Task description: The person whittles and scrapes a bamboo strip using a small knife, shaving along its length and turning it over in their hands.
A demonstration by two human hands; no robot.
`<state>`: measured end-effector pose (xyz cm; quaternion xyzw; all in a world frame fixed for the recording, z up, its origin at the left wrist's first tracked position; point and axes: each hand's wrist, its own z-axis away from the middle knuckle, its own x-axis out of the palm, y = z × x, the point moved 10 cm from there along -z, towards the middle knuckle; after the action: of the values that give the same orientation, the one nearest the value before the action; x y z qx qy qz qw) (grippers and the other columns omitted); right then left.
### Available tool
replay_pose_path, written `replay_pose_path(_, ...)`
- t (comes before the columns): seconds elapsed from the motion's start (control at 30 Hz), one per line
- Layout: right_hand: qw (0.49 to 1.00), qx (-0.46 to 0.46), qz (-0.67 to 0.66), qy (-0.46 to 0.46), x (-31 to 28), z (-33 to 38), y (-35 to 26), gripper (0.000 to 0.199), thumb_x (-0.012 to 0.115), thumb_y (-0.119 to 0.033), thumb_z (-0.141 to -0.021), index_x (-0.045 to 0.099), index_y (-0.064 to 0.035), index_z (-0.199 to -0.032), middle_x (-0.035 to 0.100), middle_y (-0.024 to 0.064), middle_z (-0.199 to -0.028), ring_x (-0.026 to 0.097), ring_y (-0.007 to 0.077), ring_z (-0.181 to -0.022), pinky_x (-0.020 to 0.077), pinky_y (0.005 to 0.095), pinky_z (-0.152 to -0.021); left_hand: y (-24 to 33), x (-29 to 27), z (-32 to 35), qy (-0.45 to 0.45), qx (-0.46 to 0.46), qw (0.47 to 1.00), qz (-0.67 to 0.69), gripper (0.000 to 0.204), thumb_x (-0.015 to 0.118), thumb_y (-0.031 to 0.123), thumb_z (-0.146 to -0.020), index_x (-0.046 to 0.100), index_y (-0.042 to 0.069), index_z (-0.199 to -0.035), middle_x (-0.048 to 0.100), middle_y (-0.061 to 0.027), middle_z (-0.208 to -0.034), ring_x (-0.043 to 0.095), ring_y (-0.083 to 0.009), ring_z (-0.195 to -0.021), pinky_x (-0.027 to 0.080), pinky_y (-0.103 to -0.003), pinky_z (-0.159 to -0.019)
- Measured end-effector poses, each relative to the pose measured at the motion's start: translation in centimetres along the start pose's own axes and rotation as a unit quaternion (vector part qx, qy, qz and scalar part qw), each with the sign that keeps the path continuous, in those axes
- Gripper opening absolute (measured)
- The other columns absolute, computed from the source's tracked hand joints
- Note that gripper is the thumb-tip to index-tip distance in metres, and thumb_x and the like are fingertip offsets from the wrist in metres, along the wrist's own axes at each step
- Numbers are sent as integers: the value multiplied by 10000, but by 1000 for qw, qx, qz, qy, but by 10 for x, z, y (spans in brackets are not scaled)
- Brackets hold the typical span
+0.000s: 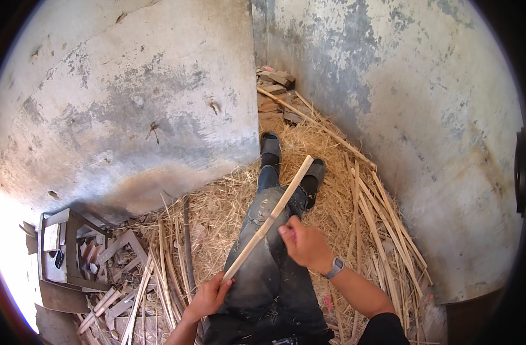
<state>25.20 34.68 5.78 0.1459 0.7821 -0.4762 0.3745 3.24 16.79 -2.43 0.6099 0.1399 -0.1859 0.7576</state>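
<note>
I sit on a straw-covered floor with my legs in dark jeans [268,253] stretched toward a wall corner. My left hand [210,296] grips the near end of a long pale bamboo strip [271,215] that slants up and away over my lap. My right hand [302,242], with a wristwatch on its wrist, is closed against the strip's middle; a small pink thing shows in its fingers, and what it is cannot be told.
Split bamboo strips [383,218] lie along the right wall, more strips [159,276] at my left. A low wooden stool [67,247] and wood scraps stand at lower left. Bricks [277,77] are piled in the far corner. Concrete walls close in on both sides.
</note>
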Motion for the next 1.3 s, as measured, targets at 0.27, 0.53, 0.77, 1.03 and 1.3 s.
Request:
replay_pose_path(0.27, 967, -49, 250, 29, -7, -36, 25, 342, 521, -407, -1105, 543, -79, -1012, 596, 147, -556, 610, 393, -467, 470, 516, -433, 22, -11, 14, 59, 8, 993, -100, 203, 611, 194, -1081, 563, -1, -1055, 635, -280, -697, 663, -525, -718, 483, -558, -606)
replay_pose_path(0.53, 959, -144, 233, -69, 11, -9, -6, 365, 475, -408, -1127, 525, -64, -1015, 587, 142, -523, 618, 386, -454, 472, 518, -415, 18, -6, 16, 63, -7, 987, -149, 187, 620, 191, -1072, 546, 20, -1092, 636, -274, -682, 661, -530, -712, 488, -582, -591)
replay_pose_path(0.77, 968, -24, 245, 54, -48, -62, 60, 372, 492, -450, -1110, 532, -90, -1024, 615, 154, -544, 624, 390, -455, 476, 553, -429, 10, -11, 18, 50, 17, 990, -132, 193, 611, 189, -1074, 529, 18, -1111, 615, -266, -647, 636, -533, -655, 478, -592, -569)
replay_pose_path(1.03, 967, 14, 236, 96, -78, -80, 102, 382, 481, -446, -1117, 539, -83, -1012, 615, 149, -555, 635, 395, -487, 456, 523, -425, 1, -14, 22, 37, 20, 990, -133, 220, 609, 228, -1082, 542, 19, -1060, 597, -236, -638, 631, -486, -632, 473, -531, -549)
replay_pose_path(1.3, 981, -68, 180, -10, 0, -13, 18, 391, 492, -449, -1112, 535, -79, -995, 603, 161, -576, 609, 410, -499, 454, 535, -469, -41, 20, 32, -117, -211, 953, 185, 372, 449, 382, -1166, 567, 71, -998, 468, 35, -660, 445, -71, -548, 385, -260, -500)
